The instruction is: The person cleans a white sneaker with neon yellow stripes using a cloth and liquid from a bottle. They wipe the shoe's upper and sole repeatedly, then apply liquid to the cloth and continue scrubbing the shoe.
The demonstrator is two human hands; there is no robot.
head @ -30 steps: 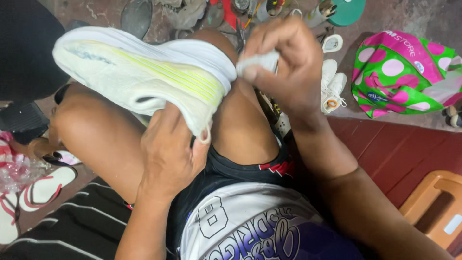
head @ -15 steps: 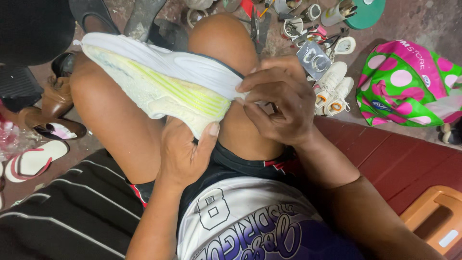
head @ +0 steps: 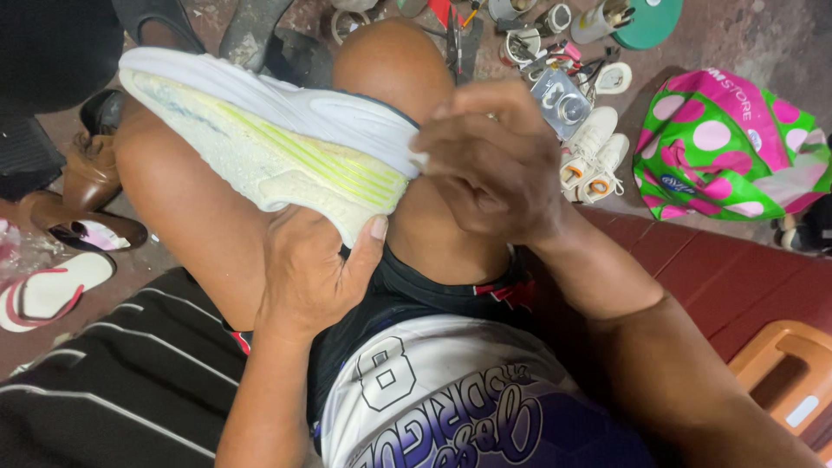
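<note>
Your right hand covers the heel end of the white sneaker, so you cannot tell what its fingers press there or whether they pinch anything. Your left hand hides the part of the sole it cups. The shoe's far side is turned away from you. The pink and green dotted bag is cut by the right edge, the orange stool by the corner, the flip-flop by the left edge. The clutter of small tools at the top is too small to sort out.

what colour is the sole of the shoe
Pale yellow-white sole with neon-green stripes, clearest in the head view.
</note>
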